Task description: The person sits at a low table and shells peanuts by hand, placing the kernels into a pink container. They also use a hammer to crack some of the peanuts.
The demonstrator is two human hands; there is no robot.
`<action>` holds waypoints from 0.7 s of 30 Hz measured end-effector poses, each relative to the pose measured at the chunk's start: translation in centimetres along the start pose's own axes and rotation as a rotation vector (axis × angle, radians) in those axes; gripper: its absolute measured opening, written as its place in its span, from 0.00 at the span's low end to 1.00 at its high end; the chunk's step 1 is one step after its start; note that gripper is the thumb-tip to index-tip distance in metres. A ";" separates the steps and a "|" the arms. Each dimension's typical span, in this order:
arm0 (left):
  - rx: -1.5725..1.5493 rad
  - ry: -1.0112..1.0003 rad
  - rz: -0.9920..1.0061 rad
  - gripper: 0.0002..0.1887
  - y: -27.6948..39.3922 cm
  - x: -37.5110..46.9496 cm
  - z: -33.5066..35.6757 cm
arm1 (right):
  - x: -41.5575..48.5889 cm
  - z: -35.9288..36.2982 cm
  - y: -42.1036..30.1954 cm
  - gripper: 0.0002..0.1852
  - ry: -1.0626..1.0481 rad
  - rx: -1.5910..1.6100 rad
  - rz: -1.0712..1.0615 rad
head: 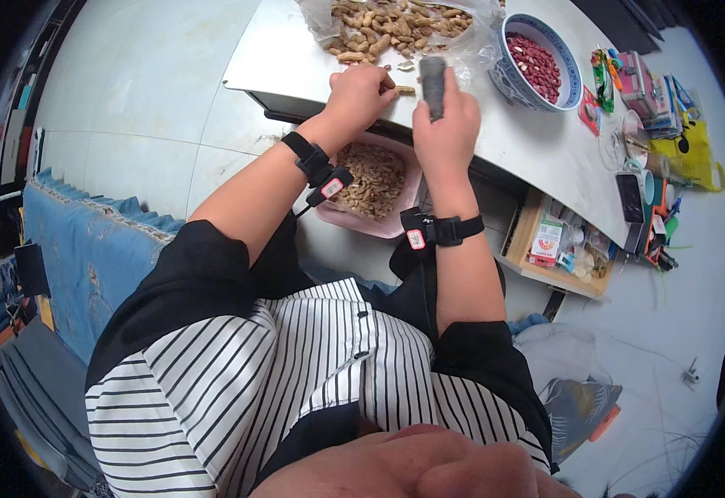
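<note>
My left hand [362, 93] rests at the table's near edge, its fingertips closed on one end of an unshelled peanut [404, 91]. Just right of it, my right hand [447, 118] grips a dark cylindrical object [432, 87], held upright and slightly blurred; its exact kind cannot be told. Beyond both hands, a pile of unshelled peanuts [393, 28] lies on a clear plastic bag [483, 37]. A blue-and-white bowl [504, 84] to the right holds red-skinned peanut kernels [533, 67]. Below the table edge, a pink plastic basin [393, 229] contains peanut shells [371, 180].
An open wooden drawer [577, 285] with packets juts out under the white table [524, 149]. A smartphone [630, 197], a light green mug [647, 187], a pink case [636, 84] and a yellow bag [689, 152] sit at right. A blue cloth cover [94, 249] is at left.
</note>
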State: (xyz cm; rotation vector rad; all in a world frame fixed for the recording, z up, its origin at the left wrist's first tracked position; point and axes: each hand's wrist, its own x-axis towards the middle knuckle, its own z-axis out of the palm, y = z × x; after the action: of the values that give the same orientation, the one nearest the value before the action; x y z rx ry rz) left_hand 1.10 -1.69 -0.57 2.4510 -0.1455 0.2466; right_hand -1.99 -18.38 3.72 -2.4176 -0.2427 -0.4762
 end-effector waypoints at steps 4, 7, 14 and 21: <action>-0.034 -0.014 -0.027 0.08 0.0 0.2 0.1 | 0.1 0.1 0.2 0.35 -0.008 -0.111 -0.112; -0.055 -0.027 -0.044 0.08 0.1 0.0 0.0 | -0.6 0.9 0.2 0.35 -0.215 -0.165 0.083; -0.021 -0.025 -0.027 0.07 0.1 0.3 0.2 | -0.2 0.8 0.5 0.35 -0.251 -0.181 -0.017; -0.032 -0.039 -0.025 0.08 -0.2 0.2 0.2 | -0.3 0.8 0.0 0.36 -0.020 -0.100 -0.104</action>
State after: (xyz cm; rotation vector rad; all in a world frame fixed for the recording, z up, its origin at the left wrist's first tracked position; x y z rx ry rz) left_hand 1.32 -1.68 -0.80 2.4250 -0.1351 0.1846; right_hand -2.06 -17.88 3.06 -2.5175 -0.3627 -0.5215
